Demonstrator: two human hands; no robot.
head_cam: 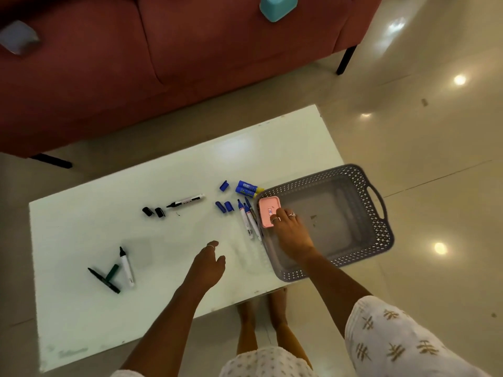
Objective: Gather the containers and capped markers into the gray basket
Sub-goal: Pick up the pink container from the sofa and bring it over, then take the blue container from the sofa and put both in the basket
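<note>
A gray perforated basket (362, 183) stands at the right end of a white table (136, 186). My right hand (290, 231) grips a pink lidded container (268, 210) at the basket's left rim. My left hand (208, 265) hovers open over the table. Blue uncapped markers (249, 220) lie beside the basket, with loose blue caps (224, 206) near them. Two blue bottles (246, 187) lie behind. A black uncapped marker (187, 200) and two black caps (153, 211) lie mid-table. Green and black markers (114, 270) lie at the left.
A dark red sofa (136, 63) stands behind the table, with a teal container (277, 6) on its seat. Shiny tiled floor (435, 118) surrounds the table. My feet (261, 322) show below the table's near edge.
</note>
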